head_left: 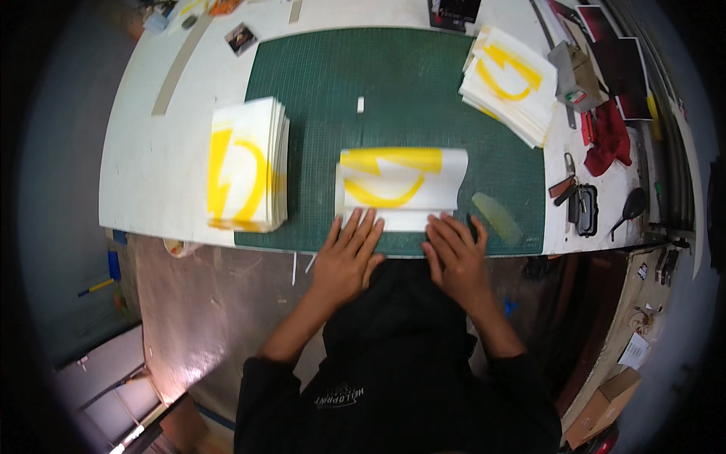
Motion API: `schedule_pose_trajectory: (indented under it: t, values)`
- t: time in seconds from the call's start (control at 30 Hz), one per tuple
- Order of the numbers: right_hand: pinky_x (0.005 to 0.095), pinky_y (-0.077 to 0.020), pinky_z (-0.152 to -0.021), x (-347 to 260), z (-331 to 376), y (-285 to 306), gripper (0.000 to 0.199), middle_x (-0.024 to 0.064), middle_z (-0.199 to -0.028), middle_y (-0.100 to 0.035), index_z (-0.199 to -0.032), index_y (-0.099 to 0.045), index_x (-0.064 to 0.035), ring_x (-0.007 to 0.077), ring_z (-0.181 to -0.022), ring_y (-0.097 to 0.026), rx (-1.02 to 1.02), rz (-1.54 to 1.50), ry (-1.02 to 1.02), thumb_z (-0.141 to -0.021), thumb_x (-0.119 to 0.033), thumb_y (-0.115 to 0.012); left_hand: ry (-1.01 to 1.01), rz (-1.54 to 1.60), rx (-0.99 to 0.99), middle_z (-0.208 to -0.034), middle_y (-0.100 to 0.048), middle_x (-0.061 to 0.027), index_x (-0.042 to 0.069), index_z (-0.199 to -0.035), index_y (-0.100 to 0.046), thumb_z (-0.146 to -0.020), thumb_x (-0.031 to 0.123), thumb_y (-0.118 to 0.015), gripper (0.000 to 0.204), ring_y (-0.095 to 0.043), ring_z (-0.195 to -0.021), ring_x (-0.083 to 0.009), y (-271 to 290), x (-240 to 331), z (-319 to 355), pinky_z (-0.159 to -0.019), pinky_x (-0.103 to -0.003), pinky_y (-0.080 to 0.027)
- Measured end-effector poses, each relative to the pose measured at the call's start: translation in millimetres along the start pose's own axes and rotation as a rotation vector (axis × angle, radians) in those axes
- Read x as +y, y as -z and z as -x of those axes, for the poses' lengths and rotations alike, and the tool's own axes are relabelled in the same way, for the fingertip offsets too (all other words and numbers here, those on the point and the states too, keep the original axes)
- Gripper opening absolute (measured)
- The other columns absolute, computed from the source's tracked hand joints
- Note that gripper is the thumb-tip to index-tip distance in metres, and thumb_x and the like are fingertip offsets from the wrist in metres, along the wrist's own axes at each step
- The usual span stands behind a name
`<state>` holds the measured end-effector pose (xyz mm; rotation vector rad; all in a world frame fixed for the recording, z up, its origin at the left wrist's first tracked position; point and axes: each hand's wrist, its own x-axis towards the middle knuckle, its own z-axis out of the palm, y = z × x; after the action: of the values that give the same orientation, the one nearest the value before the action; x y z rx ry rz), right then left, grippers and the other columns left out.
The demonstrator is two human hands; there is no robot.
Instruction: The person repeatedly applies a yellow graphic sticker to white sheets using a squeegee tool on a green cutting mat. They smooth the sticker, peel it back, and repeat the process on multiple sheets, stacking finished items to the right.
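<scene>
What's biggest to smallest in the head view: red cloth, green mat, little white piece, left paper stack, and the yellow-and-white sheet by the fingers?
1. Green mat
2. Yellow-and-white sheet and left paper stack: too alike to rank
3. Red cloth
4. Little white piece

I see left hand [346, 253], right hand [456, 256] spread, touching yellow-white sheet [404, 180], perhaps folded; green mat [325, 91] beneath.

Smooth paper sheet [403, 181] (matt)
</scene>
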<state>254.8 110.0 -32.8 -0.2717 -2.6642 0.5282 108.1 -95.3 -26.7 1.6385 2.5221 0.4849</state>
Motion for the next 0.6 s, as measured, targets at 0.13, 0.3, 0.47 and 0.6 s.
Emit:
schedule_pose_trajectory:
  t: [0.13,0.3,0.47,0.6]
  values:
    - [0.0641,-0.0260,-0.118,-27.6,0.4,-7.3,0.042,0.0122,-0.140,-0.063,-0.129,-0.074,-0.0141,0.0334,-0.138,-0.052,-0.046,-0.002,-0.079,-0.091,-0.031,-0.082,0.002,0.054,-0.019,-0.167,-0.041,-0.0195,0.013,-0.158,-0.051,-0.094,0.041,-0.073,0.073,-0.035,-0.156,-0.0412,-3.5,-1.9,4.8,-0.125,-0.062,-0.027]
    - [0.0698,-0.0196,-0.118,8.5,21.8,13.2,0.044,0.0154,-0.145,-0.058,-0.129,-0.076,-0.0191,0.0385,-0.138,-0.049,-0.037,0.157,-0.106,-0.091,-0.040,-0.081,0.022,-0.004,0.009,-0.167,-0.041,-0.0187,0.017,-0.155,-0.055,-0.094,0.044,-0.074,0.070,-0.034,-0.157,-0.0419,-1.8,4.2,-2.1,-0.125,-0.063,-0.027]
    - [0.0544,-0.0432,-0.109,20.4,1.8,42.0,0.037,0.0212,-0.129,-0.066,-0.124,-0.076,-0.0047,0.0371,-0.126,-0.060,0.217,-0.069,-0.273,-0.092,-0.021,-0.081,0.041,-0.001,0.181,-0.149,-0.057,-0.0186,0.010,-0.135,-0.070,-0.093,0.032,-0.079,0.048,-0.051,-0.140,-0.0402,-1.7,15.4,-15.0,-0.117,-0.059,-0.037]
    - [0.0343,-0.0538,-0.099,42.6,-57.5,20.1,0.054,0.0159,-0.121,-0.070,-0.150,-0.053,0.0018,0.0221,-0.117,-0.066,0.295,-0.835,-0.471,-0.101,-0.013,-0.072,0.001,0.055,0.310,-0.130,-0.066,-0.0181,0.006,-0.119,-0.076,-0.090,0.026,-0.082,0.036,-0.059,-0.122,-0.0378,-4.9,10.3,-30.7,-0.105,-0.053,-0.044]
